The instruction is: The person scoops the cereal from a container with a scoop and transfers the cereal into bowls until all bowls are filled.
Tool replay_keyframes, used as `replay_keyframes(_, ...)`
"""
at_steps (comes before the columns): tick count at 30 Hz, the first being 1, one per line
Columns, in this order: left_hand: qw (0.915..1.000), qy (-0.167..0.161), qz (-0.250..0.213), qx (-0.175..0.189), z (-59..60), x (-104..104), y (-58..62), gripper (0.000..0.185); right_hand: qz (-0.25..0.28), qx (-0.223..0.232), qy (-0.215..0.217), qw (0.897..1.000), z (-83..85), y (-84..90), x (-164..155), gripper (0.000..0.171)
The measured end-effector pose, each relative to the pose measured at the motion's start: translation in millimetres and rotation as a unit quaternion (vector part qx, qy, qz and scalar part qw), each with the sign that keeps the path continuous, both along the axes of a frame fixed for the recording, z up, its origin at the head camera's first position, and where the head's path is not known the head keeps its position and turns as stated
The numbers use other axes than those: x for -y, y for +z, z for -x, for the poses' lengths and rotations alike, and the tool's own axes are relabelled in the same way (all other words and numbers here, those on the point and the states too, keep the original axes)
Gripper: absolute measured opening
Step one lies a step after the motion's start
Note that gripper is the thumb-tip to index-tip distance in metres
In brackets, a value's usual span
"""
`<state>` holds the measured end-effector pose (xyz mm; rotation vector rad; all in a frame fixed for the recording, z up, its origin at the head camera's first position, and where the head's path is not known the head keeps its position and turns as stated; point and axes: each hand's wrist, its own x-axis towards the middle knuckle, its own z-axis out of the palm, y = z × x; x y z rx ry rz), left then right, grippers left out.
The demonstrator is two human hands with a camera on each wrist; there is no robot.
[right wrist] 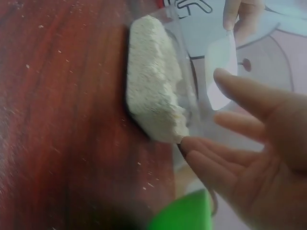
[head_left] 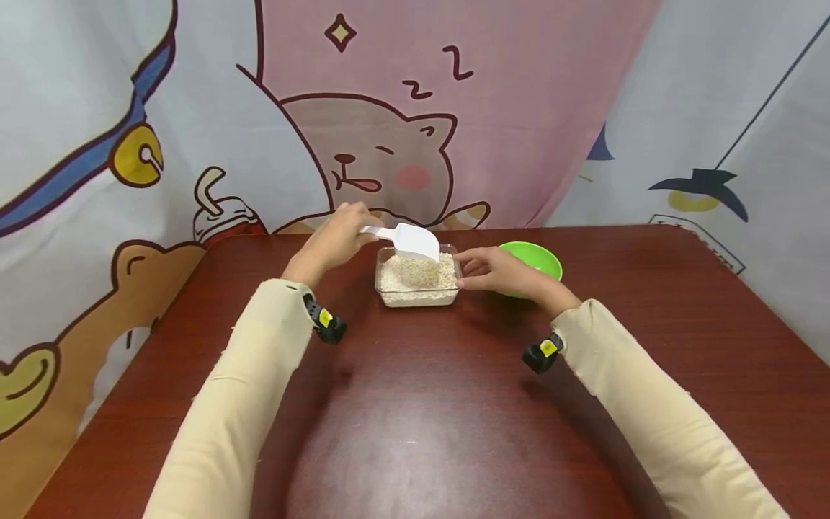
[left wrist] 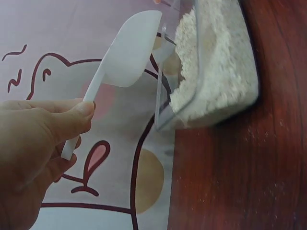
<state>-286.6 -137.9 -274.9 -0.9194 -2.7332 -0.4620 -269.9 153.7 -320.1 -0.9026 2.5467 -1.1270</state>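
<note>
— What is hidden or cut off?
— Part of the green bowl (head_left: 541,258) is covered by the right hand (head_left: 496,272).

— How are the hands placed?
— Straight, slightly spread fingers (right wrist: 218,163) are laid against the clear container (head_left: 418,277) of pale grain at the table's (head_left: 454,418) far middle. A white scoop (head_left: 410,241) is pinched by the left hand (head_left: 337,238) and tilted over it.

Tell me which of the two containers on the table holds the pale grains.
The clear rectangular box under the white scoop; the green bowl beside it shows no grains.
</note>
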Motion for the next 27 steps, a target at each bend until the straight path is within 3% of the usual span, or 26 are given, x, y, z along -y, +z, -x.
replay_keyframes(10,0.9983,0.009,0.038,0.042,2.0,4.3,-6.7,0.019,0.009,-0.002,-0.045,0.999,2.0,-18.9,6.0,0.054)
replay_keyframes(18,0.9950,0.019,0.079,0.059,5.6,0.8,-6.4,0.020,0.023,-0.012,-0.059,0.998,-0.5,-24.4,10.1,0.051)
replay_keyframes(27,0.9855,0.037,0.165,0.010,9.4,-7.1,1.8,0.015,0.017,-0.011,-0.061,0.998,0.0,-23.7,9.9,0.051)
